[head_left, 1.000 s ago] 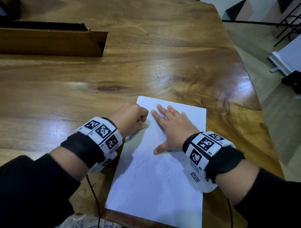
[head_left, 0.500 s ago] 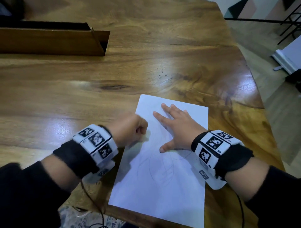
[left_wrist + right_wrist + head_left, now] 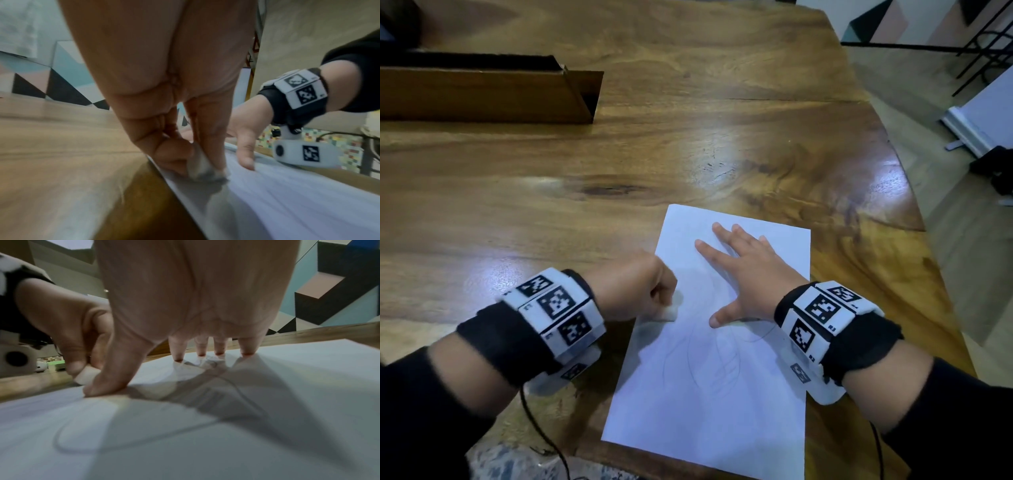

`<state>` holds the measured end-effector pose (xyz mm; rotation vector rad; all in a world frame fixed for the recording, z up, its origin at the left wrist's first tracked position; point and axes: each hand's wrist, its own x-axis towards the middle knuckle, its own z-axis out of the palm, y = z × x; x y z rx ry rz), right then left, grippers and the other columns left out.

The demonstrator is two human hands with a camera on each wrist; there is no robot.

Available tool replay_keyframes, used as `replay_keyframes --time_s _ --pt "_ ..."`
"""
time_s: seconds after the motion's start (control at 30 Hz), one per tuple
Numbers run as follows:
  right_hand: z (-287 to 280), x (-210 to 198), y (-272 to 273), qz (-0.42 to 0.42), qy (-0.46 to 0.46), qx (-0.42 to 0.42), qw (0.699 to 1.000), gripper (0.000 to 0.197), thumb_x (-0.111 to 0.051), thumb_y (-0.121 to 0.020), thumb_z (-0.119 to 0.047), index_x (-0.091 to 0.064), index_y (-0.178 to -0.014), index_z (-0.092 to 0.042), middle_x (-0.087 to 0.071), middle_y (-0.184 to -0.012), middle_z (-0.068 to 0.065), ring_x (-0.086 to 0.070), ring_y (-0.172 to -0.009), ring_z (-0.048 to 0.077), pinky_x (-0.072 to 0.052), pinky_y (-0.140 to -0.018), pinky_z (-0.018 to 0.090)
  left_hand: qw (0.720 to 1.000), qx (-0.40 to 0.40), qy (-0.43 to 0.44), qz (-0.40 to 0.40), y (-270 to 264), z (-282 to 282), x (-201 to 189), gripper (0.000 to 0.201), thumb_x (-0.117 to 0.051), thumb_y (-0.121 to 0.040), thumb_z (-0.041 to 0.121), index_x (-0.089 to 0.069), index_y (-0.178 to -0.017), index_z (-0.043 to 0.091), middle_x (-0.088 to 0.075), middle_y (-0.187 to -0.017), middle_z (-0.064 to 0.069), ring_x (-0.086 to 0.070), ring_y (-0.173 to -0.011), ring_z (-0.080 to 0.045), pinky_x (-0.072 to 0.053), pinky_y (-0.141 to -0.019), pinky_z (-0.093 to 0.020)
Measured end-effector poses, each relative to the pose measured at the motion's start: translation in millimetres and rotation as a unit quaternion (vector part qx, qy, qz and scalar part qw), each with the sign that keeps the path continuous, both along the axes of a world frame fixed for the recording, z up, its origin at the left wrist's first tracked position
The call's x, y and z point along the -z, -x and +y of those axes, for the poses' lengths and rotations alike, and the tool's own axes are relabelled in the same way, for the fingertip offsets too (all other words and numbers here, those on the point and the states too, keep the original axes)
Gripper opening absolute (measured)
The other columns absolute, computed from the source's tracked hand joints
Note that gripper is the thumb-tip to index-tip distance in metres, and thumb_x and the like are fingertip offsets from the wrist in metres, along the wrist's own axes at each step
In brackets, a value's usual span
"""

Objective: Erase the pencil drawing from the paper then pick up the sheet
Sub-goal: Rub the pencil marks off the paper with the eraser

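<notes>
A white sheet of paper [image 3: 709,404] lies on the wooden table [image 3: 688,137] near its front edge, with faint curved pencil lines [image 3: 702,363] across its middle. My left hand [image 3: 633,291] grips a small white eraser [image 3: 671,310] whose tip touches the sheet close to its left edge; the eraser [image 3: 201,167] shows pinched between thumb and fingers in the left wrist view. My right hand [image 3: 750,277] lies flat with spread fingers on the upper part of the paper and presses it down. The right wrist view shows its fingertips [image 3: 220,352] on the sheet and the pencil curve [image 3: 82,449].
A long open cardboard box [image 3: 489,90] lies at the back left of the table. The table's right edge curves away to a floor with a white stand [image 3: 976,126] and black metal legs. Cables hang below both wrists at the front edge.
My left hand with the eraser has slid down along the paper's left side, toward me. The right hand stays flat on the sheet.
</notes>
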<state>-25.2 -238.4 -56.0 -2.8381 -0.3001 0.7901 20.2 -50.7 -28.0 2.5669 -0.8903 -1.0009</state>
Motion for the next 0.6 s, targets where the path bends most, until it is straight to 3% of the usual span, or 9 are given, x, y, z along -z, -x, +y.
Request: replay_keyframes --time_s 0.07,0.2,0.3,0.37,0.5,0.6 --pt "0.3 0.4 0.3 -0.001 -0.002 0.002 1.000 0.116 -0.072 -0.068 -0.062 0.007 -0.150 -0.039 0.024 -0.157 -0.005 0.020 -0.145 0.019 0.005 -0.118 0.045 0.999 -0.026 0.019 -0.044 -9.6 -9.9 -0.4 0.011 -0.072 -0.069 0.020 -0.063 -0.064 0.019 -0.057 -0.061 0.006 -0.053 -0.065 -0.015 -0.040 -0.055 -0.020" --pt "0.2 0.4 0.4 -0.003 -0.004 0.006 1.000 0.116 -0.072 -0.067 -0.062 0.007 -0.149 -0.039 0.023 -0.157 -0.006 0.020 -0.145 0.019 0.006 -0.118 0.045 0.986 -0.078 0.084 -0.124 -17.8 -24.9 6.8 0.030 -0.066 -0.074 0.012 -0.047 -0.053 0.023 -0.045 -0.052 0.013 -0.048 -0.065 -0.017 -0.028 -0.050 -0.014" --pt "0.2 0.1 0.4 -0.001 -0.004 0.004 1.000 0.116 -0.072 -0.068 -0.061 0.007 -0.150 -0.039 0.023 -0.157 -0.005 0.020 -0.145 0.019 0.006 -0.118 0.045 0.995 -0.019 0.068 -0.068 3.0 -13.0 9.1 0.013 -0.068 -0.072 0.017 -0.060 -0.062 0.015 -0.054 -0.059 0.002 -0.049 -0.064 -0.017 -0.030 -0.052 -0.014" --pt "0.3 0.0 0.2 -0.001 -0.003 0.005 1.000 0.116 -0.072 -0.068 -0.061 0.007 -0.150 -0.038 0.024 -0.157 -0.005 0.020 -0.145 0.020 0.007 -0.118 0.045 0.997 -0.008 0.059 -0.041 4.8 -12.7 7.2 0.009 -0.070 -0.071 0.020 -0.066 -0.070 0.012 -0.054 -0.059 0.005 -0.048 -0.061 -0.012 -0.033 -0.054 -0.014" --pt "0.7 -0.3 1.1 -0.002 -0.003 0.006 1.000 0.116 -0.072 -0.068 -0.061 0.007 -0.149 -0.039 0.024 -0.157 -0.006 0.020 -0.145 0.019 0.007 -0.118 0.044 0.985 -0.087 0.091 -0.122 -19.3 -32.2 4.2 0.008 -0.066 -0.075 0.014 -0.063 -0.067 0.014 -0.044 -0.053 0.015 -0.048 -0.066 -0.015 -0.034 -0.054 -0.020" --pt "0.9 -0.4 0.8 -0.001 -0.003 0.005 1.000 0.116 -0.072 -0.068 -0.061 0.007 -0.150 -0.039 0.024 -0.157 -0.005 0.020 -0.145 0.019 0.007 -0.117 0.044 0.991 -0.042 0.082 -0.099 -7.1 -25.3 7.0 0.007 -0.065 -0.074 0.015 -0.063 -0.068 0.011 -0.056 -0.059 0.001 -0.050 -0.066 -0.019 -0.031 -0.050 -0.015"
